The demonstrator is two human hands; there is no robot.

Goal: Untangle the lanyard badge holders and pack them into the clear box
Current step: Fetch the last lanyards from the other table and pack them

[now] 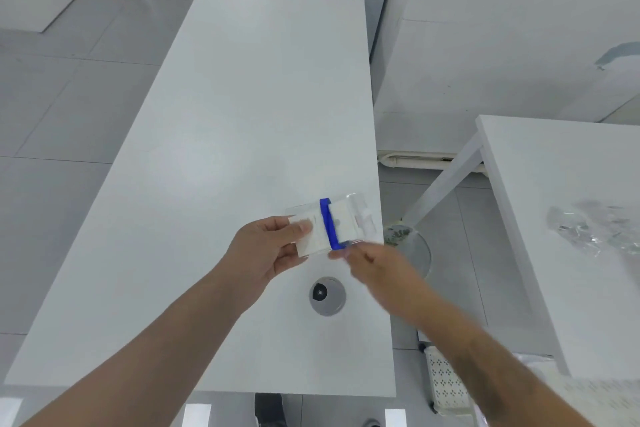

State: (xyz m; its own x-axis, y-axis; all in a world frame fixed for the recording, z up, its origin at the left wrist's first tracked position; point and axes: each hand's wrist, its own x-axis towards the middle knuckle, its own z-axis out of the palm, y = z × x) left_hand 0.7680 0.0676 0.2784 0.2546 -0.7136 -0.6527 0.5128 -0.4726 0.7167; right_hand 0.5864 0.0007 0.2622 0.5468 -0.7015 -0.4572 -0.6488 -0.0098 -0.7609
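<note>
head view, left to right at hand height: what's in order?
left hand gripping the badge holder → blue lanyard wrapped around the badge holder → right hand at the holder's lower edge → second white table's leg → crumpled clear plastic on that table.

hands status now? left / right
Left hand: holding the badge holder by its left edge, thumb on top.
Right hand: blurred, fingertips at the blue lanyard; grip cannot be told.
</note>
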